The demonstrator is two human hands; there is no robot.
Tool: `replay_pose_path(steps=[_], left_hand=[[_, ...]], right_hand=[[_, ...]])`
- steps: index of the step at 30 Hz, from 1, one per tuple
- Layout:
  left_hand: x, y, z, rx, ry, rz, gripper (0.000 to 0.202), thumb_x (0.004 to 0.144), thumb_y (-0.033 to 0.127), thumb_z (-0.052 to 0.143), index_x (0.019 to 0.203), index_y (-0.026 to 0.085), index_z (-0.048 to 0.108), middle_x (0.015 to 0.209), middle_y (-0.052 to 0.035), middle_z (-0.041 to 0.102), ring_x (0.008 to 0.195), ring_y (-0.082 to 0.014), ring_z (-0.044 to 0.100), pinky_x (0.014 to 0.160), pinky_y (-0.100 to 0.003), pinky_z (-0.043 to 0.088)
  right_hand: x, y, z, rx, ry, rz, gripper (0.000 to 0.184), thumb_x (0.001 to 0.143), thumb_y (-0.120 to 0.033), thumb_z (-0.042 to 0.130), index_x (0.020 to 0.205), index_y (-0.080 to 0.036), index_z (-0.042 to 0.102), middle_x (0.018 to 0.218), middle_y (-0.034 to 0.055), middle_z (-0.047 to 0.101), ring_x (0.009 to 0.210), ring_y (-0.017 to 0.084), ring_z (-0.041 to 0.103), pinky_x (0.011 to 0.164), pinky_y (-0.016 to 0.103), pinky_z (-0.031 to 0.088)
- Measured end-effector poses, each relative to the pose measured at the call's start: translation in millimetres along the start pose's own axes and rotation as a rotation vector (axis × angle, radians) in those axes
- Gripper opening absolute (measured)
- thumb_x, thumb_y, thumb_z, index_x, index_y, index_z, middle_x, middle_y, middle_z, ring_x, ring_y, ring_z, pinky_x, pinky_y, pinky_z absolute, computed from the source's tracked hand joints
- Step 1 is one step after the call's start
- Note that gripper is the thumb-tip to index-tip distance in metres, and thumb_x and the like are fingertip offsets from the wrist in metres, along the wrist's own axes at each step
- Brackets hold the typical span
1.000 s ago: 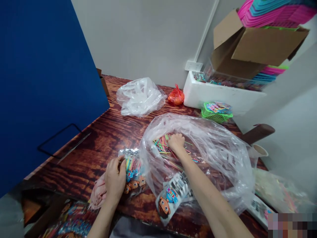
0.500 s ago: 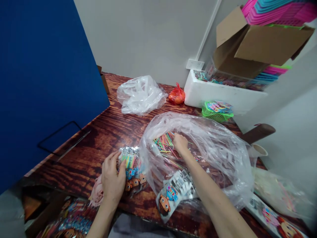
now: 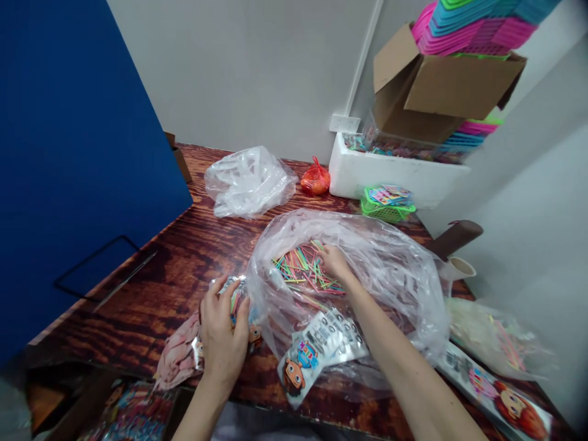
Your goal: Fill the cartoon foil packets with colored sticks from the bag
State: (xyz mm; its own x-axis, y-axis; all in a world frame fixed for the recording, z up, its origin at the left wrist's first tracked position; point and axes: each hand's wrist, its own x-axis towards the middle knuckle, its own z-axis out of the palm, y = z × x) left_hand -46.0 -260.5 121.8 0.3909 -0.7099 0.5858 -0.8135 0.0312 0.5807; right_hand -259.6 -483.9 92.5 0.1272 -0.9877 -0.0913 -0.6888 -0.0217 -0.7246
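Observation:
My left hand (image 3: 223, 334) is closed around a small printed packet of coloured sticks (image 3: 236, 303), pressed on the wooden table (image 3: 184, 257). My right hand (image 3: 334, 262) reaches inside a large clear plastic bag (image 3: 381, 275), its fingers bent down onto a loose heap of thin coloured sticks (image 3: 301, 269). Whether it pinches any sticks I cannot tell. An empty printed packet with a cartoon face (image 3: 312, 355) lies against the bag's front, under my right forearm.
A crumpled clear bag (image 3: 248, 180), a red bag (image 3: 315, 179), a white foam box (image 3: 390, 174) and a green basket (image 3: 388, 205) stand at the back. Cardboard box (image 3: 441, 86) above. Blue panel (image 3: 68, 153) on the left. More printed packets (image 3: 496, 392) lie front right.
My left hand has closed further over the packet and shifted slightly right. My right hand stays in the bag on the sticks. The camera has turned a little.

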Motion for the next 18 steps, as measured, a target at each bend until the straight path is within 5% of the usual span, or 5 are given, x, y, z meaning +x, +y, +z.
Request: replay_pose_path(steps=[4, 9, 12, 15, 18], left_hand=[[-5, 18, 8.1, -0.069, -0.061, 0.044, 0.029, 0.094, 0.028, 0.049, 0.121, 0.022, 0.055, 0.131, -0.0112, 0.05, 0.124, -0.0267, 0.047, 0.106, -0.046, 0.037], [-7, 46, 29.7, -0.269, -0.255, 0.021, 0.026, 0.095, 0.027, 0.048, 0.12, 0.024, 0.057, 0.132, -0.0085, 0.052, 0.125, -0.0239, 0.048, 0.106, -0.044, 0.039], [-8, 65, 49.2, -0.401, -0.332, 0.004, 0.032, 0.096, 0.027, 0.046, 0.128, 0.024, 0.051, 0.136, -0.0084, 0.051, 0.13, -0.0222, 0.045, 0.109, -0.042, 0.038], [-14, 83, 72.2, -0.475, -0.381, 0.056, 0.052, 0.096, 0.026, 0.045, 0.147, 0.023, 0.03, 0.151, -0.0106, 0.037, 0.141, -0.022, 0.031, 0.116, -0.044, 0.03], [-23, 96, 91.9, -0.48, -0.593, 0.198, 0.057, 0.096, 0.023, 0.042, 0.151, 0.022, 0.023, 0.156, -0.0111, 0.03, 0.145, -0.021, 0.026, 0.119, -0.044, 0.025]], right_hand=[[-8, 8, -12, 0.354, -0.079, -0.035, 0.023, 0.085, -0.039, 0.051, 0.085, -0.017, 0.059, 0.056, -0.003, 0.054, 0.051, 0.013, 0.054, 0.056, 0.026, 0.046], [-34, 14, -35, 0.637, -0.093, -0.131, 0.031, 0.072, -0.049, 0.065, 0.075, -0.021, 0.053, 0.058, -0.0034, 0.055, 0.05, 0.012, 0.052, 0.057, 0.027, 0.047], [-68, 19, -37, 0.705, -0.137, -0.205, 0.027, 0.076, -0.047, 0.064, 0.08, -0.021, 0.057, 0.064, -0.0014, 0.059, 0.055, 0.013, 0.054, 0.057, 0.027, 0.047], [-110, 29, -25, 0.661, -0.213, -0.286, 0.017, 0.084, -0.039, 0.059, 0.09, -0.022, 0.062, 0.075, 0.0009, 0.063, 0.068, 0.016, 0.058, 0.066, 0.029, 0.049], [-139, 42, -13, 0.571, -0.221, -0.355, 0.017, 0.088, -0.035, 0.055, 0.094, -0.022, 0.064, 0.09, 0.0042, 0.066, 0.087, 0.021, 0.06, 0.086, 0.036, 0.048]])
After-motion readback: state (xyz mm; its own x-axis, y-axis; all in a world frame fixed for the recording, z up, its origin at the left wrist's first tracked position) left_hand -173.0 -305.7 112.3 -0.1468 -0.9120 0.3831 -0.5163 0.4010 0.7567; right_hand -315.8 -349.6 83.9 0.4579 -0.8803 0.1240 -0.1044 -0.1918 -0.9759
